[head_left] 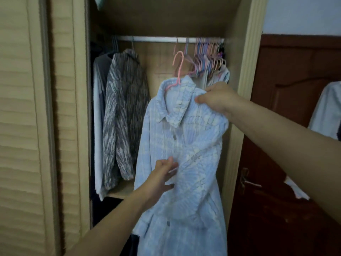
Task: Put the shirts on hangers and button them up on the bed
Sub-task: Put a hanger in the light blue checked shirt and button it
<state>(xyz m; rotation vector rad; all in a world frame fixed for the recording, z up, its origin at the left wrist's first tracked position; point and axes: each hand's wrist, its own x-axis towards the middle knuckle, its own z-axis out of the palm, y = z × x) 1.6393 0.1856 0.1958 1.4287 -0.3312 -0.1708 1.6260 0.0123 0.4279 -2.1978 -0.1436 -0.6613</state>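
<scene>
Both bare forearms were extended forward and upward, the right raised well above the left. The right hand (216, 97) was held highest, its fingers curled and its thumb pinched onto the shirt (184, 163) at the shoulder. The left hand (163, 174) was laid against the shirt front, fingers fairly straight and spread.

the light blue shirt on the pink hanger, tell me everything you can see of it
The light blue shirt is pale blue with faint white checks, in a soft, ribbed-looking fabric, with a collar and small grey buttons down the front. It hangs upright on a pink hanger, whose hook is off the closet rail. The right hand grips it at the shoulder beside the collar; the left hand touches its front. One sleeve folds across the chest.
</scene>
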